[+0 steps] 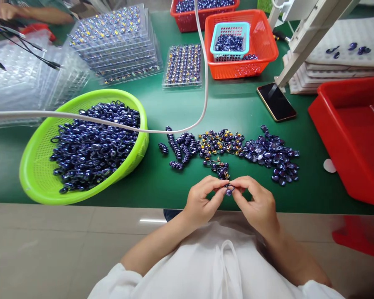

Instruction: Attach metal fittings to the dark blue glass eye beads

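Note:
A small shiny dark-blue ring-shaped piece (229,192) is pinched between both hands at the table's front edge. My left hand (203,198) is closed on its left side with thumb and forefinger, and my right hand (256,202) grips its right side the same way. Just beyond the fingertips lies a small cluster of dark pieces (221,168). Behind it are a pile of pieces with yellow and gold parts (222,141), dark-blue flat caps (269,153) to the right, and rows of nested dark rings (183,148) to the left.
A green basket (28,174) full of dark rings stands at left. A white cable (202,112) crosses above the table. Farther back are stacked clear trays (112,45), an orange basket (262,62) and a phone (276,101). A red bin (333,124) stands at right. Another person's arm (46,15) is top left.

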